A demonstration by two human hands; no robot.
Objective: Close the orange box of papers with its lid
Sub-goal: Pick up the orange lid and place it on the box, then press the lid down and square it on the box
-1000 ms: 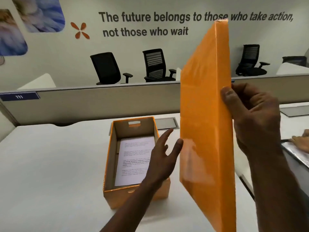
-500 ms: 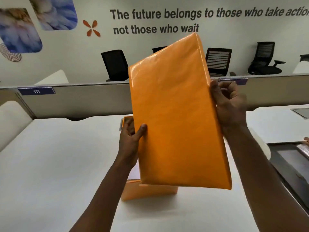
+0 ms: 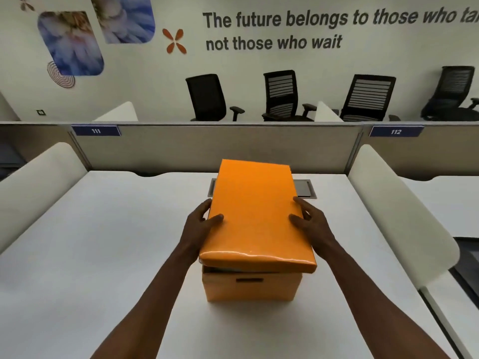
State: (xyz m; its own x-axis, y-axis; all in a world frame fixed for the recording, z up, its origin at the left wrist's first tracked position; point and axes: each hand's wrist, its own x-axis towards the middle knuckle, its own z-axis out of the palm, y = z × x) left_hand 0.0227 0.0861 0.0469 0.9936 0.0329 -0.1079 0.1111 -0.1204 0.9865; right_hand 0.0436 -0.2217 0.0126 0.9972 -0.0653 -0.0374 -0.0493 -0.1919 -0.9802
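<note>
We have our left hand (image 3: 201,224) on the left long edge of the lid (image 3: 255,216) and our right hand (image 3: 309,224) on the right long edge, each holding it: thumbs lie on the top face, and the fingers curl down over the sides, mostly hidden. Gripping both sides at mid-length lets us keep the lid square over the box (image 3: 252,286) and steer it down evenly. Both forearms reach forward and slightly inward from the near edge, wrists about level with the lid top.

The lid lies over the box but is not seated, we judge: at the near end a dark gap shows under its rim, wider on the left, so it sits a little askew. No papers show in the gap. The box stands near the middle of the white desk (image 3: 103,242), its near wall with a handle slot (image 3: 249,280) facing us. Beyond it a grey partition (image 3: 207,146) closes the far side.
</note>
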